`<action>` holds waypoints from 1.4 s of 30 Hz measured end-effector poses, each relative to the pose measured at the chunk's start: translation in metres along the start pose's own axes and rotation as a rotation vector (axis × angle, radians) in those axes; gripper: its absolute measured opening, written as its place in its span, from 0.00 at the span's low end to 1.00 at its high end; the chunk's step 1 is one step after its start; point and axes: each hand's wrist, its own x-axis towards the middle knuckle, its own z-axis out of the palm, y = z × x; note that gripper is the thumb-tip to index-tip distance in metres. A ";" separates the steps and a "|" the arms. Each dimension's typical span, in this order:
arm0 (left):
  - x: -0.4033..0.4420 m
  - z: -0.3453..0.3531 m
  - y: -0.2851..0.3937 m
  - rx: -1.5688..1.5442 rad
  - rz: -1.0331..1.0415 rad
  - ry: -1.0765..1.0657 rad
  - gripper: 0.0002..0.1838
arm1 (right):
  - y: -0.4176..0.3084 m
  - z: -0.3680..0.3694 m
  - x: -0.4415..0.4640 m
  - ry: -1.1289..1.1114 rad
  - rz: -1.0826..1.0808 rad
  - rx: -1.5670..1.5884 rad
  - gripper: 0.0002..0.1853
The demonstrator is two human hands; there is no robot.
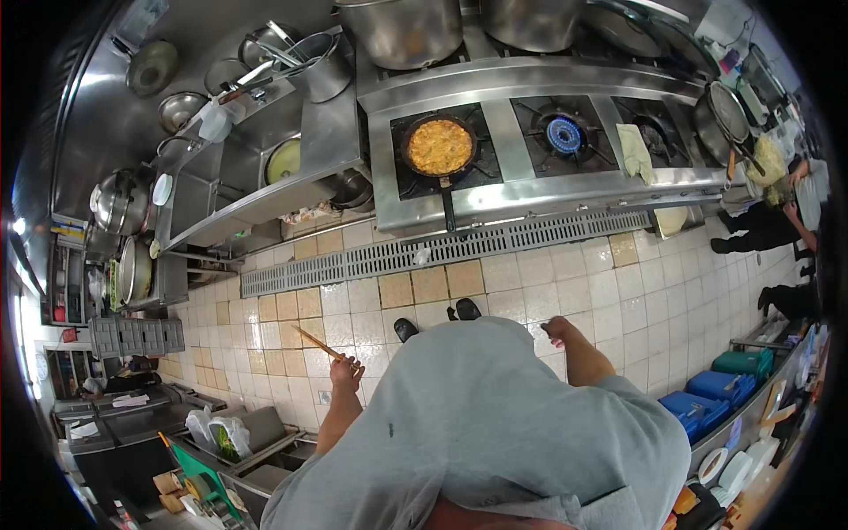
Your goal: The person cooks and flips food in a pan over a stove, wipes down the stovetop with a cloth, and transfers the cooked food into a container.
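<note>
My left hand (pixel 347 373) is closed around a thin wooden stick (pixel 316 341), which points forward and left over the floor. Whether it is one stick or two pressed together is not clear. Off to my right side hangs my right hand (pixel 556 331), its fingers curled; a small dark patch shows at the fingertips, too small to name. Ahead, a black frying pan (pixel 448 201) rests on the left burner of the stove, its handle toward me. A golden-brown omelette-like round (pixel 440 147) fills it. Both hands are apart from the pan.
A blue flame burns on the middle burner (pixel 564 135). A cloth (pixel 634 152) lies on the stove right of it. Large pots (pixel 402 35) stand behind. Left is a sink (pixel 208 177). A floor drain grate (pixel 353 262) runs before the stove. People (pixel 764 228) stand far right.
</note>
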 end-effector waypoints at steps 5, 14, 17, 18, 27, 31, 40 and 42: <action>-0.005 0.001 -0.004 -0.036 0.014 -0.061 0.16 | -0.044 0.021 0.009 -0.118 -0.202 -0.108 0.23; -0.008 -0.027 -0.010 0.005 0.018 -0.096 0.18 | -0.086 0.001 0.016 0.009 -0.325 -0.104 0.20; 0.000 -0.043 -0.012 -0.023 0.007 -0.056 0.18 | -0.087 -0.006 -0.003 0.111 -0.331 -0.007 0.19; 0.001 -0.047 -0.011 -0.022 0.012 -0.065 0.18 | -0.082 -0.005 -0.008 0.148 -0.306 -0.017 0.19; 0.003 -0.146 -0.039 -0.093 0.010 -0.116 0.18 | -0.026 0.091 -0.042 0.124 -0.144 -0.058 0.22; 0.001 -0.214 -0.060 -0.026 -0.014 -0.069 0.18 | -0.029 0.156 -0.062 0.036 -0.213 -0.097 0.21; 0.009 -0.273 -0.087 0.203 -0.025 -0.035 0.15 | 0.007 0.206 -0.126 0.113 -0.289 -0.067 0.23; 0.016 -0.263 -0.089 0.104 -0.009 -0.085 0.14 | 0.024 0.188 -0.134 0.117 -0.189 -0.223 0.21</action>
